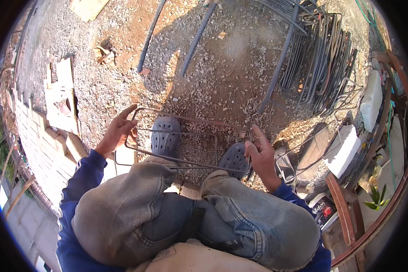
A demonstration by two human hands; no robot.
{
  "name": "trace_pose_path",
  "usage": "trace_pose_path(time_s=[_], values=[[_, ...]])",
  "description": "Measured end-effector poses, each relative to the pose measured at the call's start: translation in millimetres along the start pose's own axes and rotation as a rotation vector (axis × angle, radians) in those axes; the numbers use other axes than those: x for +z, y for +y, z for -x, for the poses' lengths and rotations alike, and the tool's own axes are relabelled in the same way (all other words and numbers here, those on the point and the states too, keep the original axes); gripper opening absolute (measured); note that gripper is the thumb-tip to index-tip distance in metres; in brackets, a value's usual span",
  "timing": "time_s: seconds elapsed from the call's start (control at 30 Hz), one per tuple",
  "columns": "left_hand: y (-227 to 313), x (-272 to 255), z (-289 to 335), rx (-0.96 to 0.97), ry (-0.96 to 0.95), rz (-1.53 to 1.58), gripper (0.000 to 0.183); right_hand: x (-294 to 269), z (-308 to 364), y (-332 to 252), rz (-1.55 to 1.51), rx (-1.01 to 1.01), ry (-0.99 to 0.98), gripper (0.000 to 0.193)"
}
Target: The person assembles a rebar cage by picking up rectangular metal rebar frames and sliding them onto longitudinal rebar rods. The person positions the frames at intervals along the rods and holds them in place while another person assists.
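A rectangular steel rebar stirrup (pixel 195 119) is stretched between my two hands, above my grey clogs (pixel 164 136). My left hand (pixel 117 134) pinches its left end, with the index finger extended along the corner. At the other end my right hand (pixel 262 157) holds the short side between thumb and fingers, index finger pointing up. Another bent rod, seemingly a second stirrup (pixel 186 133), shows just below the held one; whether the two touch I cannot tell. My knees, in worn jeans (pixel 122 204), hide part of the lower rods.
A pile of bent stirrups (pixel 324 63) lies on the gravel at the far right. Straight rebars (pixel 198 40) lie ahead. White blocks (pixel 343 151), a bucket (pixel 324 211) and timber (pixel 341 208) crowd the right side. A broken board (pixel 61 97) lies to the left.
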State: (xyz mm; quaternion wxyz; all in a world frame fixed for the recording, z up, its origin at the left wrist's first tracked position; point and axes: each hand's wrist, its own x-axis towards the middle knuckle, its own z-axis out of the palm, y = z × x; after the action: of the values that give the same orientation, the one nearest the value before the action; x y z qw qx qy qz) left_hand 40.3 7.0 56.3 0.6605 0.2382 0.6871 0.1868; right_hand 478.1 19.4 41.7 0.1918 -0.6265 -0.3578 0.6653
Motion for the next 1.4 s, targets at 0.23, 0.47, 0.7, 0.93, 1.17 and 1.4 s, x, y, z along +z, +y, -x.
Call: trace_pose_path(time_s=[0.23,0.47,0.7,0.93,1.17,1.4], values=[[78.4,-14.3,-45.4,0.295,0.001,0.026,0.059,-26.8,-61.1,-83.4,-0.374,0.122,0.118,0.031],[194.3,-12.1,-102.6,0.283,0.225,-0.049,0.066,-57.7,-131.6,-136.3,-0.376,-0.016,0.129,0.025],[257.9,6.3,-150.1,0.428,0.281,-0.28,0.072,-72.6,-189.2,-179.1,-0.289,-0.07,0.235,0.034],[108.0,-54.2,-139.8,0.609,0.565,-0.758,0.069,-66.5,-151.3,-102.6,-0.421,-0.307,0.463,0.039],[-99.0,-64.8,-13.4,-0.318,0.366,-0.257,0.06,23.2,-15.8,28.1,0.382,-0.238,-0.202,0.033],[-70.2,-48.6,0.8,-0.212,0.366,0.095,0.051,52.7,-34.6,34.0,0.677,0.054,-0.406,0.06]])
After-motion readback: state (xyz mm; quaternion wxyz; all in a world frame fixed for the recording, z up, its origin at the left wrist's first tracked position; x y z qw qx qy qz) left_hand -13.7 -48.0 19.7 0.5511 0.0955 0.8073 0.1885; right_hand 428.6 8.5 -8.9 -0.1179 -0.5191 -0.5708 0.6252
